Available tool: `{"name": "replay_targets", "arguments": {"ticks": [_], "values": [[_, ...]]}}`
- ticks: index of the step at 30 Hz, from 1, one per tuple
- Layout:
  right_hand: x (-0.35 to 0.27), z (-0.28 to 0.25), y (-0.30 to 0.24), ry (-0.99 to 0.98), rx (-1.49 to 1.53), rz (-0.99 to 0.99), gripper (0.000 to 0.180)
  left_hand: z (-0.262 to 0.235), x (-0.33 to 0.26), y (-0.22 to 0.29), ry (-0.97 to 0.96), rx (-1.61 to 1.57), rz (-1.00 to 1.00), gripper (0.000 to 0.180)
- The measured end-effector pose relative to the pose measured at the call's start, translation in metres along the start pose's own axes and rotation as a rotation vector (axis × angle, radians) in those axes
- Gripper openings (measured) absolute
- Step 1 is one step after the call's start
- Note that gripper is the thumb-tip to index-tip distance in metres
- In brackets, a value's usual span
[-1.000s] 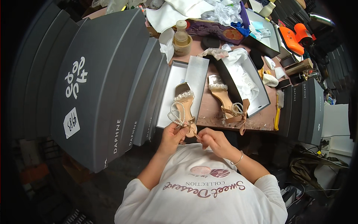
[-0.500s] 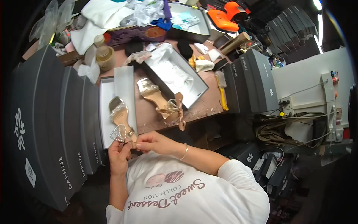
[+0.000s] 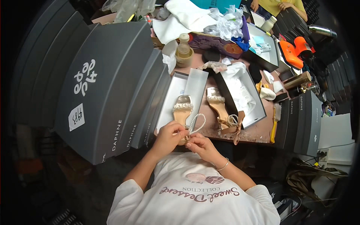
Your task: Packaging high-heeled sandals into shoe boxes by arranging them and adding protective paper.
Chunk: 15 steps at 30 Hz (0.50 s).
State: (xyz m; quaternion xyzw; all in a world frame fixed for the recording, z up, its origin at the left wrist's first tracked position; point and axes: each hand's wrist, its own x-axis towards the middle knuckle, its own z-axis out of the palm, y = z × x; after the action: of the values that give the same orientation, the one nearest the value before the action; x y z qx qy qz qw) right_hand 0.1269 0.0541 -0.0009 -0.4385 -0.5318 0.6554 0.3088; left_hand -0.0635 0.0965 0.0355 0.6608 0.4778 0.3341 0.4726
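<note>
A sandal with a gold insole and a beaded toe strap (image 3: 182, 108) lies toe-away at the near end of an open shoe box (image 3: 162, 119). My left hand (image 3: 169, 138) is closed in a pinch at the sandal's heel end. From the right, my right hand (image 3: 203, 148) meets it, fingers pinched on the ankle strap. A loop of beaded strap (image 3: 197, 123) stands up between the hands; the fingers hide the fastening. To the right lies the matching sandal (image 3: 216, 106), a brown ribbon bow (image 3: 236, 130) at its heel.
Tall stacks of dark shoe boxes (image 3: 101, 90) rise at left, more boxes (image 3: 300, 123) at right. A second open box with white tissue (image 3: 240, 90), a yellow-handled brush (image 3: 275, 123) and a jar (image 3: 183, 55) stand around. Another person's hand (image 3: 285, 5) shows at the far edge.
The view has swung left, so the table appears farther right. My hands have shifted to opposite sides of the sandal's heel, and the beaded loop now sticks up to the right.
</note>
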Motion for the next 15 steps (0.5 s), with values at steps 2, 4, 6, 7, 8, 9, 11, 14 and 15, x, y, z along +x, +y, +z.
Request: {"name": "replay_targets", "arguments": {"ticks": [2, 4, 6, 7, 8, 9, 11, 14, 15], "values": [[0.0, -0.005, 0.004, 0.024, 0.125, 0.0, 0.016, 0.01, 0.0, -0.022, -0.035, -0.331, -0.23, 0.014], [0.0, -0.013, 0.004, 0.009, 0.171, -0.035, 0.018, 0.013, -0.003, -0.027, -0.059, -0.312, -0.15, 0.016], [0.0, -0.011, 0.002, 0.017, 0.418, 0.117, 0.025, 0.018, -0.007, -0.019, -0.039, -0.327, -0.146, 0.015], [0.002, -0.014, 0.006, -0.003, 0.49, 0.159, 0.026, 0.018, -0.008, -0.014, -0.071, -0.269, -0.178, 0.014], [0.003, -0.016, 0.008, -0.025, 0.563, 0.201, 0.027, 0.019, -0.008, -0.012, -0.084, -0.187, -0.11, 0.013], [0.007, -0.013, 0.009, 0.007, 0.51, 0.192, 0.028, 0.02, -0.007, -0.011, -0.095, -0.105, -0.043, 0.012], [0.013, -0.011, 0.002, 0.051, 0.408, 0.208, 0.027, 0.021, -0.009, -0.007, -0.117, -0.055, -0.004, 0.009], [0.02, -0.015, 0.01, 0.085, 0.496, 0.186, 0.023, 0.023, -0.008, -0.008, -0.024, 0.013, 0.106, 0.009], [0.018, -0.014, 0.013, 0.117, 0.567, 0.171, 0.022, 0.025, -0.009, -0.016, 0.038, 0.053, 0.162, 0.01]]}}
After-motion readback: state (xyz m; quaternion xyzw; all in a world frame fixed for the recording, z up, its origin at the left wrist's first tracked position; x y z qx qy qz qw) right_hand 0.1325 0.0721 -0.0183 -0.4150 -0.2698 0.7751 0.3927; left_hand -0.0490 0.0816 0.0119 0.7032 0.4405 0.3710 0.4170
